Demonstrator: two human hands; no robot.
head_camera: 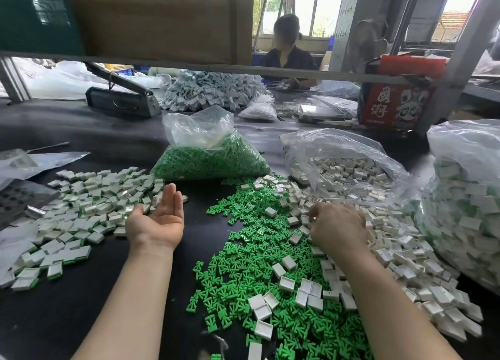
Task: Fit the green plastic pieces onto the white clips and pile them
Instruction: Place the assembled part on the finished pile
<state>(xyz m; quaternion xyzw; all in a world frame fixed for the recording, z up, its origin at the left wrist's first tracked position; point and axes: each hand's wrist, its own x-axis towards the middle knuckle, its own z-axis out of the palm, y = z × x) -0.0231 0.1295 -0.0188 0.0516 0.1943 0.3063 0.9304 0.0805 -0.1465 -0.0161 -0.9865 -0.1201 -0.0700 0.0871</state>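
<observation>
Head view: loose green pieces (251, 273) lie spread over the dark worktop (113, 300) in front of the person, mixed toward the right with loose white clips (389, 240). A few clips sit on top of the green scatter, open side up. To the left is a pile (89, 210) of assembled clips, white with green showing at their edges.

The left hand (159, 219) lies palm up at the right edge of that pile, its grip released, fingers straight and together, holding nothing that can be seen. Its fingertips reach among the nearest assembled clips.

The right hand (335, 227) is palm down where green pieces and white clips meet, fingers curled among the clips. They seem to pinch something small at the fingertips, but what it is cannot be told.

Beyond the scatter stands a clear bag (211, 156) of green pieces, its top open. Right of it a second bag (343, 164) lies open with white clips spilling from it toward the right hand. At the far right edge a big bag (465, 202) holds assembled clips.

Farther back on the worktop are a heat sealer (121, 97), a heap of grey-white parts (213, 89) and a red carton (395, 102). A person (286, 51) sits behind them on the other side.
</observation>
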